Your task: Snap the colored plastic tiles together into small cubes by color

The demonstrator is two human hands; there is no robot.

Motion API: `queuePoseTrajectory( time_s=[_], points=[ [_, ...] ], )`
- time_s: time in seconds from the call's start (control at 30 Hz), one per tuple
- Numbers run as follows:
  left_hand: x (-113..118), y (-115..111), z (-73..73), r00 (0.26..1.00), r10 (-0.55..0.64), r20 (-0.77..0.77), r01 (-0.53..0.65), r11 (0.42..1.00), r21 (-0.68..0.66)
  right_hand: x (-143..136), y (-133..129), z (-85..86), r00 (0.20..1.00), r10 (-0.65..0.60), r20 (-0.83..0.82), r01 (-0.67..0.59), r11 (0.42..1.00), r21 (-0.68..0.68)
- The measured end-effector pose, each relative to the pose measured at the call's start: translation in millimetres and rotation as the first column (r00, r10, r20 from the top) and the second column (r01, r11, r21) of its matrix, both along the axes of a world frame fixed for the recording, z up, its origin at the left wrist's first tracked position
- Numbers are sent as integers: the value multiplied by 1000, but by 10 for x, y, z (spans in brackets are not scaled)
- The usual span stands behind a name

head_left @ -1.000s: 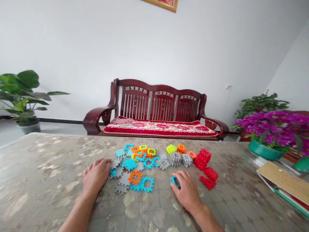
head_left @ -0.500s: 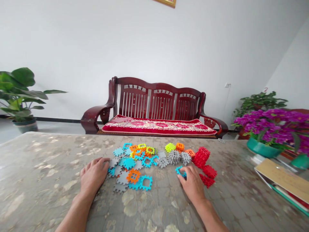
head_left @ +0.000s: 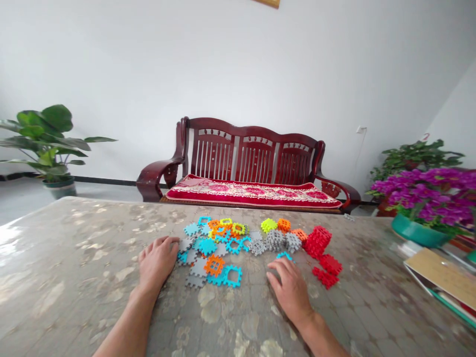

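My left hand [head_left: 159, 259] rests on the table with fingers stretched out, its fingertips beside the left edge of a pile of notched plastic building tiles; it holds nothing. Grey, blue, orange and yellow-green tiles overlap there, among them a solid blue tile [head_left: 207, 246], an orange window tile [head_left: 214, 266] and a blue frame tile [head_left: 232, 276]. Over on the right, my right hand [head_left: 289, 288] is open, thumb and forefinger apart. Just beyond its fingers lies another blue tile [head_left: 284, 255], partly hidden by the hand. Grey tiles [head_left: 275, 240] and red tiles [head_left: 318, 241] sit in clusters nearby.
A wooden bench [head_left: 253, 153] with a red patterned cover stands behind the table [head_left: 92, 277]. Purple flowers in a teal pot [head_left: 418, 231] and a stack of books or papers [head_left: 442, 277] occupy the table's right side. A potted plant [head_left: 55, 144] stands at left.
My right hand has let go of the blue tile and drawn back slightly toward me. The left hand stays by the pile. The whole view has shifted a little.
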State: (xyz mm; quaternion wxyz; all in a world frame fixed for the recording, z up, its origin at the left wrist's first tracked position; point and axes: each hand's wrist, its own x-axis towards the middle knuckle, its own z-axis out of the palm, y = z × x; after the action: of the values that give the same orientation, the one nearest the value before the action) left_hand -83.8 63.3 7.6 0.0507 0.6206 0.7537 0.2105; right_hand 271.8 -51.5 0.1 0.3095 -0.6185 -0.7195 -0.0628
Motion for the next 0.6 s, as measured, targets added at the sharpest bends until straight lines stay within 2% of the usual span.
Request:
queuePoseTrajectory(
  time_s=[0.1,0.2,0.37,0.6],
  points=[
    [-1,9,-17,1000,6,3,-6,1000,11,-296,-52,30,983,165,-79,-175,974,-147],
    [4,4,-15,1000,3,9,-4,1000,28,-522,-22,61,965,228,-128,-253,939,-232],
    [17,-17,10,1000,7,3,-7,999,44,-751,156,80,976,195,-97,-214,938,-272],
    [31,-29,15,1000,9,-7,-9,999,45,-854,222,4,987,144,-76,-157,968,-197]
  ],
)
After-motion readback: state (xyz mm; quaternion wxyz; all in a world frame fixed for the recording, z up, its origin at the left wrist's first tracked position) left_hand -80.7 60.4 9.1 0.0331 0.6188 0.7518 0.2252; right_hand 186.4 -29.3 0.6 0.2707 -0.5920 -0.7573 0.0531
